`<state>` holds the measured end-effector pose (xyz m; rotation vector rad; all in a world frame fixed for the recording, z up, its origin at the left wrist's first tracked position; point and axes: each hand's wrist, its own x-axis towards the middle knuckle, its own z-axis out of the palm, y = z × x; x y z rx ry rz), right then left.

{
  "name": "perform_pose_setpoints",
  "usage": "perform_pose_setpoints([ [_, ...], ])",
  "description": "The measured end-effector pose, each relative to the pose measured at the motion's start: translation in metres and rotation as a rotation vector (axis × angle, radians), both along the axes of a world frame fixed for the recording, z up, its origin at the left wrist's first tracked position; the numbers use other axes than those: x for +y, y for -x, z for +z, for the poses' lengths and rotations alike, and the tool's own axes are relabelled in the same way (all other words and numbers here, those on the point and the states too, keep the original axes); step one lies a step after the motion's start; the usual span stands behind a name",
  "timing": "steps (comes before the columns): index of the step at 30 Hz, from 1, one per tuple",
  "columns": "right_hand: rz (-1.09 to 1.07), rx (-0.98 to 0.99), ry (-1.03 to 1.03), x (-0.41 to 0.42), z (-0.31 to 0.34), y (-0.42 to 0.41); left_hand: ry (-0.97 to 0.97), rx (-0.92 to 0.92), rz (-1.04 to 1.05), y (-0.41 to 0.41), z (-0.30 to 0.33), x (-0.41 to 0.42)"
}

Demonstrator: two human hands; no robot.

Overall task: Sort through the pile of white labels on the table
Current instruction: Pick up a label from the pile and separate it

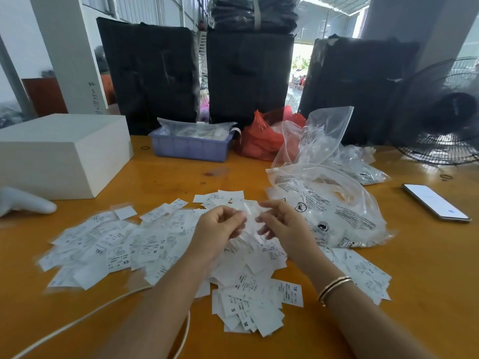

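White labels (145,244) lie scattered in one loose pile across the near half of an orange wooden bench (427,255), too many to count, w/ size marks XS, S, M and XL readable on several. Two bare hands work above the pile's centre: left hand (217,229) and right hand (282,224) face each other, fingers curled inward, both pinching one small see-through plastic sleeve (250,216) held between them; motion blur hides exactly which fingertips touch it. Right wrist carries thin gold bangles (334,287), approx. two, though blur makes the count unsure.

Just right of the hands sits one large clear plastic bag (337,216) w/ black print, stuffed w/ white pieces; a second clear bag (324,136) stands open behind it, and more crumpled clear bags lie beside that. One red plastic bag (259,141) and one lilac plastic tray (191,147), filled w/ bagged items, stand at the bench's far edge. One white box (62,151) is at far left, w/ a pale grey handheld object (26,202) in front of it. One phone (436,206), screen lit, lies at far right. One white cable (85,314) runs along the near edge. Three black wrapped bundles (248,73) stand behind the bench, and one black fan (445,112) at right.
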<state>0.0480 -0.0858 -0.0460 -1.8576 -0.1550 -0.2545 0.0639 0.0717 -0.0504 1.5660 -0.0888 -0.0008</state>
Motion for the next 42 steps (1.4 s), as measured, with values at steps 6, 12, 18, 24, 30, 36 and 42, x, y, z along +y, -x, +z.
perform_pose_setpoints([
  [6, 0.095, 0.218, 0.901, -0.037, 0.016, 0.007, 0.065, -0.004, 0.147, 0.003, -0.004, 0.005],
  [12, 0.01, 0.319, 1.05, -0.029, 0.009, 0.01, 0.015, -0.076, 0.127, 0.005, -0.005, 0.006],
  [18, 0.036, 0.231, 0.713, -0.023, 0.011, 0.009, -0.104, -0.149, 0.126, 0.005, -0.007, 0.004],
  [24, -0.035, 0.118, -0.221, -0.01, 0.011, 0.011, -0.027, -0.105, 0.112, 0.008, -0.003, 0.004],
  [30, 0.037, 0.108, -0.416, 0.004, -0.001, 0.011, 0.509, 0.177, 0.08, 0.006, 0.004, 0.007],
  [36, -0.003, 0.066, -0.13, 0.016, -0.005, 0.013, 0.73, 0.183, 0.059, 0.006, 0.004, 0.007],
  [42, -0.049, 0.011, 0.002, 0.016, -0.002, 0.014, 0.48, 0.121, 0.013, 0.006, -0.001, 0.004],
])
